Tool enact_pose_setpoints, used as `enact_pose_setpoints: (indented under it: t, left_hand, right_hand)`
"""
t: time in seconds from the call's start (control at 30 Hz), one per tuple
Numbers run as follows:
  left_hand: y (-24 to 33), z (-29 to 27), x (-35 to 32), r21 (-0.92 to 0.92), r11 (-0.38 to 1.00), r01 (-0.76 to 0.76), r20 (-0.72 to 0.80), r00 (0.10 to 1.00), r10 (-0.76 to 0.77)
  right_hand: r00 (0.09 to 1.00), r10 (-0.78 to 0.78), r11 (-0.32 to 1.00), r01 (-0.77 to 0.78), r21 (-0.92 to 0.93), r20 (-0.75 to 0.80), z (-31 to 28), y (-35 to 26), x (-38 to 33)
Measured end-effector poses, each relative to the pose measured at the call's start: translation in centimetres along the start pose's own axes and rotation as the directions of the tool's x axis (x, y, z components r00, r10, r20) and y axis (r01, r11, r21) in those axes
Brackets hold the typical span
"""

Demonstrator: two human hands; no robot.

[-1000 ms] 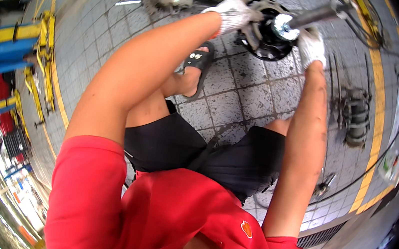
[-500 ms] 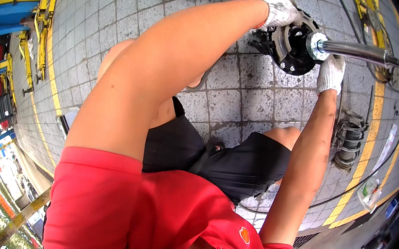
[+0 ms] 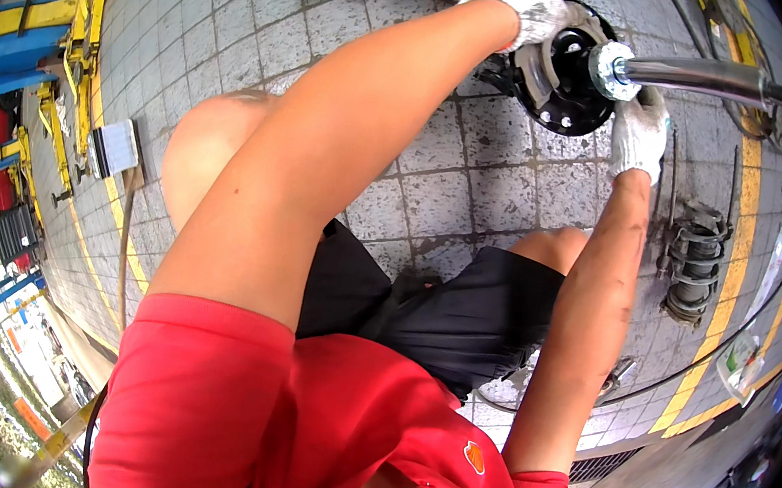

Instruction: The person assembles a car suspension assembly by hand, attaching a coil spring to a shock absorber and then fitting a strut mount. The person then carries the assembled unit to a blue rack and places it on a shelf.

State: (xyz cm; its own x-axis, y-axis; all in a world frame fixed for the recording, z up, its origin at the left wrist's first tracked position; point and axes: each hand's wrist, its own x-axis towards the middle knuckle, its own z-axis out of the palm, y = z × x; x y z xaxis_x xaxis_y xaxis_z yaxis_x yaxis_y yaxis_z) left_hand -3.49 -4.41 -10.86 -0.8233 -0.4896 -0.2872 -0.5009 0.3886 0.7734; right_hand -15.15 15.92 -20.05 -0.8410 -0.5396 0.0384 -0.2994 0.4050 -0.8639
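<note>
Evidently both gloved hands work on a black round metal strut mount with a shiny steel rod running out to the right. The left hand, in a white work glove, is closed over the mount's upper edge; the right hand, gloved alike, grips just under the rod's threaded end. To do this well, I judge the left should brace the mount firmly while the right turns squarely. Below the right hand lies a dark coil spring; further below, a pale flat plastic packet on the yellow floor stripe.
</note>
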Motion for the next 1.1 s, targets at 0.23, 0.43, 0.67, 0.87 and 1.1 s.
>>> enact_pose_setpoints:
  t: [0.23,0.43,0.67,0.87,1.1]
  left_hand:
    - [-2.1,0.9,1.1,0.069,0.996,-0.057,-0.037,0.998,0.06]
    - [0.9,-0.9,1.8,0.155,0.986,0.06,0.216,0.972,-0.093]
    - [-0.1,0.7,3.1,0.14,0.99,0.009,0.11,0.994,-0.025]
    - [-6.7,-0.5,7.5,0.713,0.689,-0.129,0.029,0.987,0.156]
    - [-4.9,-0.5,6.3,0.62,0.705,-0.344,0.109,0.928,0.356]
  right_hand:
    - [0.981,0.191,0.853,-0.176,0.492,0.019,1.6,0.3,-0.3]
    - [0.978,0.197,0.873,-0.144,0.466,-0.065,3.8,-1.6,-0.6]
    - [0.948,0.313,0.563,-0.235,0.792,0.058,3.5,-0.7,-1.2]
    - [0.974,0.12,0.949,-0.169,0.266,0.192,1.7,-0.2,0.0]
    - [0.917,0.115,0.677,-0.354,0.645,0.383,0.8,1.6,0.9]
